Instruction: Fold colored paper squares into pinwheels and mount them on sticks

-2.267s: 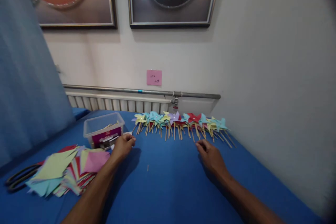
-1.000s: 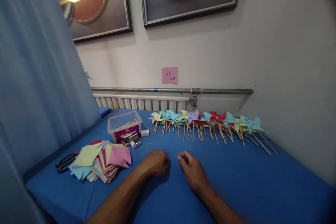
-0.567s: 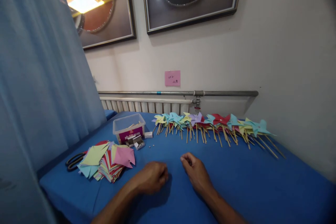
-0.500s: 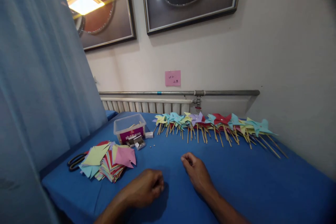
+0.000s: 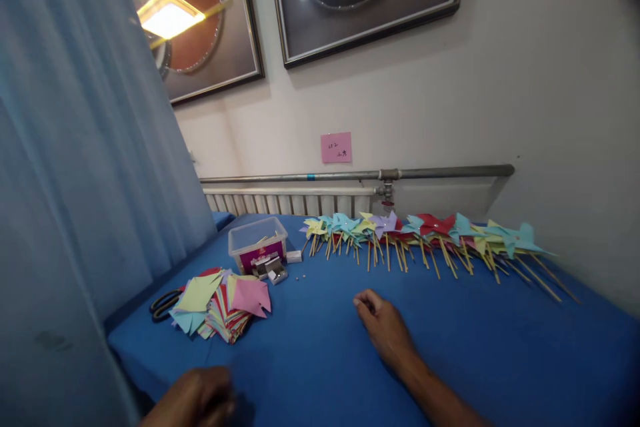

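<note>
My right hand (image 5: pixel 384 328) rests on the blue tablecloth (image 5: pixel 320 360), its fingers curled in with nothing visible in them. Low at the left, my left hand (image 5: pixel 197 400) is also curled closed, slightly blurred and partly cut off by the frame's bottom edge; I see nothing in it. The left hand is nearest a pile of coloured paper pieces (image 5: pixel 227 312) with slits cut in them. Beyond the right hand lies a long row of finished paper pinwheels (image 5: pixel 434 224) on thin wooden sticks.
Black-handled scissors (image 5: pixel 163 307) lie partly under the paper. Behind stand a clear plastic tub (image 5: pixel 257 240) with sticks, an opened small box (image 5: pixel 277 271) and a white box (image 5: pixel 294 256). A curtain (image 5: pixel 90 147) hangs left; a radiator (image 5: pixel 290 202) and pipe (image 5: pixel 345 175) run along the wall.
My left hand has drawn back down and to the left, away from the right hand. The right hand stays in place. The view has shifted slightly left.
</note>
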Tool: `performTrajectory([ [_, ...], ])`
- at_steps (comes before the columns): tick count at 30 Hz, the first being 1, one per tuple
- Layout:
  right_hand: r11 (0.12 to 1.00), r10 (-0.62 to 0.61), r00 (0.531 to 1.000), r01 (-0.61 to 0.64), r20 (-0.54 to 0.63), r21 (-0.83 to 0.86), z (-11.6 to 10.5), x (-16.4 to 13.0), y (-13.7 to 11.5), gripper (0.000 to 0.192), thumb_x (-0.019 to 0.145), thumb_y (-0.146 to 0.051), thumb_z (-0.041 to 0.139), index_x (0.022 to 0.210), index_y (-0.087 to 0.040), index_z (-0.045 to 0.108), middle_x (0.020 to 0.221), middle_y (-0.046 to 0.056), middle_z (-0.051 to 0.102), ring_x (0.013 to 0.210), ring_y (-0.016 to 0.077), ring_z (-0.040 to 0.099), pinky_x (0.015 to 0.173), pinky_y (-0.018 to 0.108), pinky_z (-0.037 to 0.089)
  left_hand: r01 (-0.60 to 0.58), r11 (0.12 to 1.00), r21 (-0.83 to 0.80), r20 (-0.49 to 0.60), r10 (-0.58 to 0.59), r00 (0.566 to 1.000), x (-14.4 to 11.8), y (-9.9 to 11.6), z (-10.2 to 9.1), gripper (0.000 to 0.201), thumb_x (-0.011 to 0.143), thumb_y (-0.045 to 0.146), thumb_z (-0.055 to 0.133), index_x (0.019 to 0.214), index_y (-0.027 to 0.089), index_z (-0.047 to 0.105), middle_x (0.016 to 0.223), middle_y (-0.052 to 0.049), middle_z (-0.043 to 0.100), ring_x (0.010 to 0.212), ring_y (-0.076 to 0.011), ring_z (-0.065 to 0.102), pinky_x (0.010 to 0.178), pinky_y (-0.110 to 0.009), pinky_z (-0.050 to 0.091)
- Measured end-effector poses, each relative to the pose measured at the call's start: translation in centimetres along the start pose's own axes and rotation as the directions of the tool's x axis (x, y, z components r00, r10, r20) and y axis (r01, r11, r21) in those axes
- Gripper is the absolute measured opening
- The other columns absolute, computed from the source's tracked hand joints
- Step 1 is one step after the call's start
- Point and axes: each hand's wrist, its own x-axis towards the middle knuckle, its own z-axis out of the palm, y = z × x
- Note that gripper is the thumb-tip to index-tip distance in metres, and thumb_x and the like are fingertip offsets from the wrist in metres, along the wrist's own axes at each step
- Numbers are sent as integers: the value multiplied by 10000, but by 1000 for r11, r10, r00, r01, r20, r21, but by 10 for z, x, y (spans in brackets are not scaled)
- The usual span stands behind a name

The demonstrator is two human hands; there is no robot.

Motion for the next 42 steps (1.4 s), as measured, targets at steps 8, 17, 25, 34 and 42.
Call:
performTrajectory([
  [8, 1000, 2, 1000, -3, 27, 29, -1, 2, 2, 290, 825, -493, 481, 751, -235, 591, 578, -32, 513, 531, 158, 442, 547, 276, 328, 207, 881, 426, -464, 17, 885, 79, 31, -8, 325, 974, 266, 402, 857, 183, 693, 913, -103, 690, 871, -230, 625, 784, -324, 430],
  [17, 1000, -4, 1000, 4, 19, -6, -2, 1, -1, 290, 820, -490, 469, 750, -237, 590, 574, -36, 494, 539, 160, 441, 542, 272, 334, 47, 788, 613, -354, 221, 909, 133, 40, 18, 372, 818, 144, 567, 1166, 154, 698, 1375, -160, 610, 1348, -340, 448, 1144, -556, 230],
  [25, 1000, -1, 1000, 2, 19, -30, 0, 3, 2, 283, 824, -475, 458, 755, -234, 590, 591, -25, 516, 566, 174, 480, 568, 281, 352, 37, 835, 549, -418, 237, 877, 137, 38, 11, 301, 941, 137, 446, 995, 185, 739, 1211, -121, 702, 1166, -271, 584, 1065, -464, 336],
  [34, 1000, -21, 999, 21, 28, 5, -1, 2, 4, 264, 839, -449, 477, 764, -230, 605, 575, -36, 504, 547, 158, 453, 548, 270, 321, -39, 789, 613, -197, 200, 960, 128, 33, -2, 335, 890, 53, 439, 1011, 158, 733, 1140, -148, 725, 1261, -306, 548, 1121, -547, 254],
  [42, 998, -3, 1000, 2, 7, 58, -1, 2, 4, 268, 830, -463, 523, 752, -227, 624, 589, -24, 561, 552, 161, 493, 555, 281, 343, -185, 977, 102, -566, 210, 797, 129, 69, -12, 271, 946, 236, 479, 963, 196, 747, 1104, -99, 751, 1065, -260, 644, 1010, -434, 389],
])
